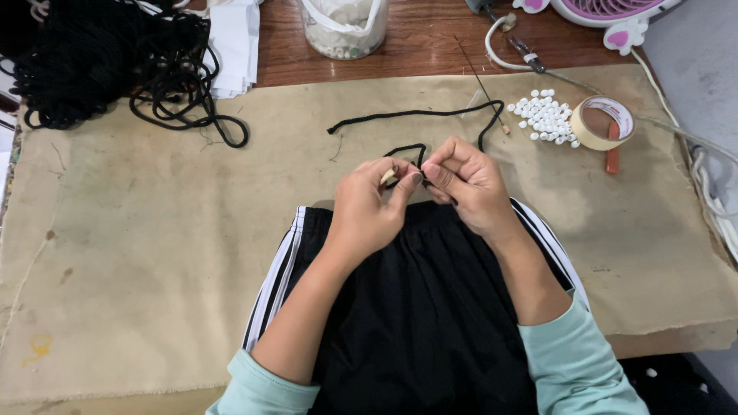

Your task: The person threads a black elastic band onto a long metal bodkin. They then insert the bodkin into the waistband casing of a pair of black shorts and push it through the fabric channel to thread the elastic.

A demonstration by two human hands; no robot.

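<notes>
My left hand (pixel 369 204) and my right hand (pixel 465 180) meet over the waistband of black shorts with white side stripes (pixel 419 307) that lie on the tan cloth (pixel 154 230). Both pinch a black cord (pixel 407 115) where it loops at the waistband. The left fingers also hold a small pale bead or tip against the cord. The cord's free length curves away toward the back and ends left of the middle. A thin wire needle (pixel 480 81) lies across its far end.
A heap of white beads (pixel 544 115) and a roll of tape (pixel 603 123) lie at the back right. A tangle of black cord (pixel 100 65) fills the back left corner. A clear tub of beads (pixel 344 27) and a pink fan (pixel 607 11) stand behind.
</notes>
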